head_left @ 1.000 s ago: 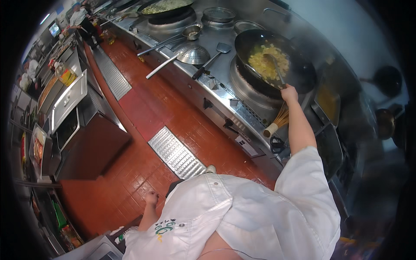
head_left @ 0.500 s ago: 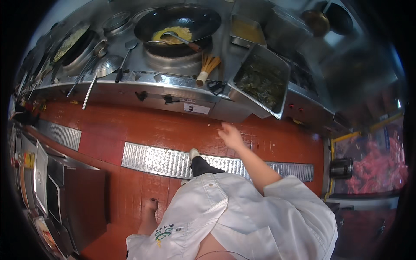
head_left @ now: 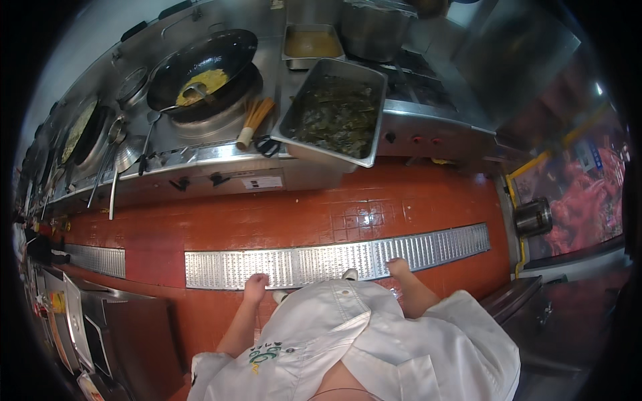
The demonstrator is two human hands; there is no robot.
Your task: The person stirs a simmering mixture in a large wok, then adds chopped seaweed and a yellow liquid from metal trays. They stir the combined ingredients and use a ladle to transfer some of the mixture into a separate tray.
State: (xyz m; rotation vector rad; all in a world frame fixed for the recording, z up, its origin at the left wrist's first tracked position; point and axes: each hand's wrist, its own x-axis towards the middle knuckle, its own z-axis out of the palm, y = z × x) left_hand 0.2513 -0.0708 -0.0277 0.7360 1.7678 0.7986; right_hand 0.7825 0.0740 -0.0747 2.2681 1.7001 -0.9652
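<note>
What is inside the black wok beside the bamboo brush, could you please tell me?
The wok holds yellowish food and the head of a ladle. The food hides the wok's bottom beneath it, so that part cannot be seen.

Open floor (head_left: 267,210) spreads ahead of the left hand (head_left: 255,287) and right hand (head_left: 398,269), leaving both room to pass forward as far as the table (head_left: 200,158); the flat grating (head_left: 334,260) lies low across that stretch; a tray (head_left: 380,110) of dark leaves juts past the table's edge, with a stick brush (head_left: 256,119) and scissors (head_left: 269,146) just left of it; the wok (head_left: 234,53) opens upward, reachable between brush and spatula (head_left: 148,137); farther left, a long strainer handle (head_left: 113,194) pokes out over the floor.
</note>
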